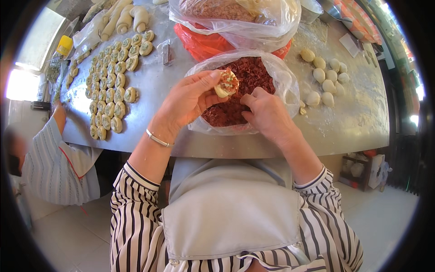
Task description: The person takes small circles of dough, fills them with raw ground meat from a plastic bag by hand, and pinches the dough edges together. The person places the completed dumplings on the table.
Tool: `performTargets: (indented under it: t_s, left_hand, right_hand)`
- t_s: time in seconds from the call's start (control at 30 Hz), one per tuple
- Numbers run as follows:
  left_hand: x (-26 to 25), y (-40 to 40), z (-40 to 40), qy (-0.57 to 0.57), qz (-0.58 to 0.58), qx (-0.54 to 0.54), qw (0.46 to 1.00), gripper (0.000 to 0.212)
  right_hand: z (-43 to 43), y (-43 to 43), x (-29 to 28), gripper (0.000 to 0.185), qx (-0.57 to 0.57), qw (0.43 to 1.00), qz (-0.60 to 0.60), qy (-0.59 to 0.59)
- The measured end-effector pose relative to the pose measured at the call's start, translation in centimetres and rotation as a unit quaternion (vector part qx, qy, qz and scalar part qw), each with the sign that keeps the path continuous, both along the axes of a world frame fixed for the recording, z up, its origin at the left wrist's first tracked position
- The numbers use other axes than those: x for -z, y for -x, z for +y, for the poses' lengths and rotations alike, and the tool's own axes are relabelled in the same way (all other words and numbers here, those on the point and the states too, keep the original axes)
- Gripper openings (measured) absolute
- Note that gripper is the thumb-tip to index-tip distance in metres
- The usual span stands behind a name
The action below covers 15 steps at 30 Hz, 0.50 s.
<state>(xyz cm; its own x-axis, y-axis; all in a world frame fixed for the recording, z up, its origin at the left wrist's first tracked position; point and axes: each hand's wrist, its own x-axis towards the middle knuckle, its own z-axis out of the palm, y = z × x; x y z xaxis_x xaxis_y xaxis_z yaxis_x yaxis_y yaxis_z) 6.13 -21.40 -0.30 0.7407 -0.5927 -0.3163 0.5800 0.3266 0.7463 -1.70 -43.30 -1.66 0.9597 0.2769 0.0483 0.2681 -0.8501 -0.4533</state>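
Observation:
Between the thumb and fingers of my left hand [188, 97] is a small round dough piece [227, 83], its face dotted with red-brown bits and specks of green. It is held above a clear plastic bag [285, 80] with a rolled-open mouth. Dark red shredded filling [253, 69], perhaps dried meat, fills that bag. My right hand [270, 114] reaches down into the filling with its fingers bent together; the fingertips are partly hidden, so what they pinch does not show.
Rows of filled dough rounds [110, 80] cover the metal table [156, 112] at left. Plain dough balls [329, 86] lie on the floured right side. Behind the filling stand a red plastic bag [204, 42] and a clear bag of minced filling [217, 10]. Another person's arm [59, 117] rests at the left edge.

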Motion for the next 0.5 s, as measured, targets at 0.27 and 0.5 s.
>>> performTargets:
  t_s: [0.27, 0.5]
  left_hand:
    - [0.7, 0.6, 0.2, -0.079, -0.049, 0.005, 0.996, 0.036]
    - [0.3, 1.2, -0.8, -0.151, -0.098, 0.058, 0.982, 0.035]
  right_hand:
    - [-0.6, 0.0, 0.4, 0.019, 0.002, 0.999, 0.008, 0.040]
    - [-2.4, -1.4, 0.3, 0.025, 0.072, 0.965, 0.004, -0.253]
